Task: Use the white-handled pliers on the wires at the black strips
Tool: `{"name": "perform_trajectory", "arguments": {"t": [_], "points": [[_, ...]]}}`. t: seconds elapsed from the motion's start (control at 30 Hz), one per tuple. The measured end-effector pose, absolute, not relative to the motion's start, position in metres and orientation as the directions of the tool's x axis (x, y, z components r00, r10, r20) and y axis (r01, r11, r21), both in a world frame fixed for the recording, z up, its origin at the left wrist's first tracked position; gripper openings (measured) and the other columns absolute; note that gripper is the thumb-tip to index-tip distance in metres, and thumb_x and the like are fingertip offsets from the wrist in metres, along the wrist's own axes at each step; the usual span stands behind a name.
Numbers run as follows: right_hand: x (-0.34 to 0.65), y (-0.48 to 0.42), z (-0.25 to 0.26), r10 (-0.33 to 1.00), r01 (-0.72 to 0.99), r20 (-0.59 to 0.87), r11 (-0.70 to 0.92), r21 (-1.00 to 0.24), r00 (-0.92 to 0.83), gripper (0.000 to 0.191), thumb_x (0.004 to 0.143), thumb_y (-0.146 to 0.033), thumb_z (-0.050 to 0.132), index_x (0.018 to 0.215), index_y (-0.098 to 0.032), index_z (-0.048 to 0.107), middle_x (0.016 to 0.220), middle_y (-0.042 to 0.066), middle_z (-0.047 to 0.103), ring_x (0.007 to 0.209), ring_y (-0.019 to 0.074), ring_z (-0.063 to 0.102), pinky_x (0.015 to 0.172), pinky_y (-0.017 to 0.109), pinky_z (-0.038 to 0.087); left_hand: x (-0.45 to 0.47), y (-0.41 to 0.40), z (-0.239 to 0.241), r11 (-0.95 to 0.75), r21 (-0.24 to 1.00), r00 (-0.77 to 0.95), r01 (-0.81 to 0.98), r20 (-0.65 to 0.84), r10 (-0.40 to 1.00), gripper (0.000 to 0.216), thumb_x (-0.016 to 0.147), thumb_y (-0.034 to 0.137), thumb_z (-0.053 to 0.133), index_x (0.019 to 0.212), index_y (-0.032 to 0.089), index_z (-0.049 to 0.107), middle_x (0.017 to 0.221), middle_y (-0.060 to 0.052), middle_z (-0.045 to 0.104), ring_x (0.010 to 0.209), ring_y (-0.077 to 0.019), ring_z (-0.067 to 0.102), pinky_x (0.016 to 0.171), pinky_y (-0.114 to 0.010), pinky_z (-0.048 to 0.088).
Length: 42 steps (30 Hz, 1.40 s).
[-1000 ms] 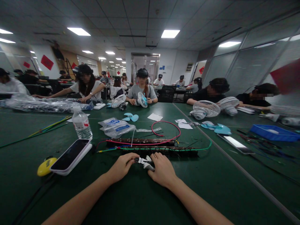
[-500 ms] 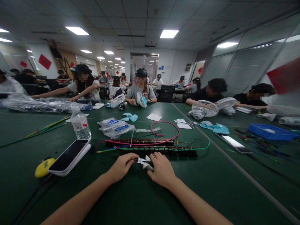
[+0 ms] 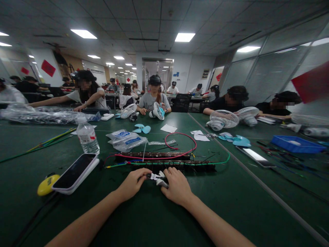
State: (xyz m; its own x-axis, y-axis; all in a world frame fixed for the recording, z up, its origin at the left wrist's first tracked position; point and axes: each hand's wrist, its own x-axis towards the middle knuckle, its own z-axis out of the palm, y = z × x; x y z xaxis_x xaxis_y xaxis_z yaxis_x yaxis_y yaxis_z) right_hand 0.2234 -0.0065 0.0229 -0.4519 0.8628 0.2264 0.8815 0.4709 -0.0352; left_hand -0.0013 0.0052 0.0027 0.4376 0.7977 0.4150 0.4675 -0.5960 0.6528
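My right hand [image 3: 178, 185] is closed around a pair of pliers [image 3: 155, 177] with pale grey handles, its jaws pointing left. At the jaw tips my left hand [image 3: 133, 183] pinches a small dark piece, too small to name and mostly hidden by the fingers. Just beyond both hands lie long dark strips [image 3: 180, 167] with a bundled look. A green wire [image 3: 223, 163] runs along them, with a yellow end at the left. Over the rear strip loops a red wire [image 3: 196, 144]. A thin white tie [image 3: 144, 151] stands up between them.
Left of me are a phone [image 3: 74, 173] on a white block, a yellow round object [image 3: 47, 185] and a water bottle [image 3: 87, 137]. Plastic bags [image 3: 125, 140] and a blue fan blade [image 3: 142, 128] lie ahead. A blue tray [image 3: 296, 144] is at right. Co-workers sit around the table.
My hands and the pliers hold nearly the same pose. Across the table, a co-worker's fan has turned slightly, and one of that person's hands has moved away from it.
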Motion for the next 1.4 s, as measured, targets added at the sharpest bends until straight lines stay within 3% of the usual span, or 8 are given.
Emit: {"name": "perform_trajectory", "arguments": {"t": [1.4], "points": [[0.2202, -0.009, 0.0286, 0.902, 0.908, 0.174, 0.412, -0.073, -0.395, 0.022, 0.076, -0.038, 0.057, 0.089, -0.021, 0.056, 0.092, 0.005, 0.062, 0.083, 0.0203, 0.054, 0.066, 0.028, 0.033, -0.0023, 0.007, 0.0032, -0.622, 0.638, 0.5, 0.454, 0.396, 0.77, 0.031, 0.091, 0.011, 0.044, 0.11, 0.022, 0.065, 0.103, -0.003, 0.067, 0.094, -0.0158, 0.061, 0.087, -0.028, 0.047]]}}
